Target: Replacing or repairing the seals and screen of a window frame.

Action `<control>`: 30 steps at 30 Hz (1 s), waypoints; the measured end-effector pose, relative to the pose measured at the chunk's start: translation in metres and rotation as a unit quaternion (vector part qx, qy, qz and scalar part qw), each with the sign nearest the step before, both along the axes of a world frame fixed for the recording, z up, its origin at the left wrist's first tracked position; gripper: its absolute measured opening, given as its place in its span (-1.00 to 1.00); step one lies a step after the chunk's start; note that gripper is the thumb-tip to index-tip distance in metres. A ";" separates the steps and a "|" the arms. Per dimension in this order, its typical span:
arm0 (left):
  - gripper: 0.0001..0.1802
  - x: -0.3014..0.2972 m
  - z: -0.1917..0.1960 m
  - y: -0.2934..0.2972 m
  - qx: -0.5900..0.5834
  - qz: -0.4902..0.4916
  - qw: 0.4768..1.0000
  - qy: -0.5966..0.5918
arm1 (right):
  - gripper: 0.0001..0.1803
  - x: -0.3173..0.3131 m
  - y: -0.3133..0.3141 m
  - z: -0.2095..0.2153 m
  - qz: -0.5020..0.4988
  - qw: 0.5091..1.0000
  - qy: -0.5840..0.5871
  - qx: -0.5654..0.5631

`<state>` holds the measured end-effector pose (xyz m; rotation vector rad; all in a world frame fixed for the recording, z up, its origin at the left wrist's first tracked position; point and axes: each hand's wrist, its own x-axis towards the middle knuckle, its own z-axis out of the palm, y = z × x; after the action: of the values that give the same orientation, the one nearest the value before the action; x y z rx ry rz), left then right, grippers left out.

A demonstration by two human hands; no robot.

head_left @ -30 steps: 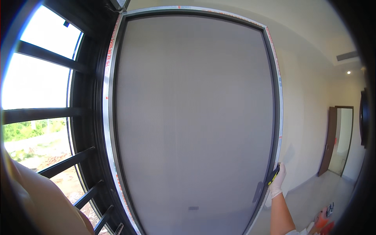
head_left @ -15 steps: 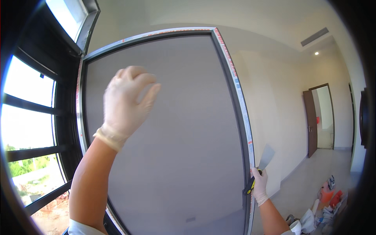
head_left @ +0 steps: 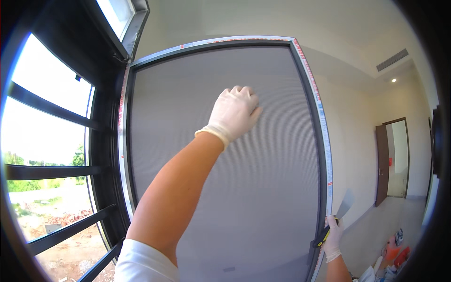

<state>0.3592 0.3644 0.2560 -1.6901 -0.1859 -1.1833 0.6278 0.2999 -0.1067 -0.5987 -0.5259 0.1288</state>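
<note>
On my left stands the dark-barred window [head_left: 56,160], bright with daylight, and just beside it the grey mesh screen panel [head_left: 263,197] in its metal frame [head_left: 123,155], upright and filling most of my view. My left hand [head_left: 233,114], gloved in white, lies spread and flat on the mesh in the upper middle of the panel, gripping nothing; I judge that it is pressing the screen steady. Along the frame's right edge runs a strip of protective tape [head_left: 322,127]. Low down at that edge my right hand [head_left: 332,237], also gloved, is closed around a scraper [head_left: 334,221] with a yellow-and-black handle, its blade pointing up close to the tape. The step in hand looks like working that edge strip; the next move calls for a shallow blade angle and steady pressure from the left hand.
</note>
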 end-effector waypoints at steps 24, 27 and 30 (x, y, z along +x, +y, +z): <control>-0.71 0.143 0.161 -0.066 -0.004 -0.178 0.963 -0.201 | -0.77 -0.048 -0.095 0.025 0.041 0.980 -0.031 -0.193; -0.70 0.156 0.180 -0.067 0.020 -0.173 0.963 -0.206 | -0.79 -0.043 -0.080 0.010 0.019 0.990 -0.021 -0.137; -0.64 0.166 0.197 -0.072 -0.103 -0.210 0.951 -0.203 | -0.82 -0.042 -0.080 0.007 0.065 0.988 -0.031 -0.138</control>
<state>0.5252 0.2925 0.4530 -1.6938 -0.2135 -1.8878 0.5855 0.2195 -0.0995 -0.8413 -0.6120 0.3109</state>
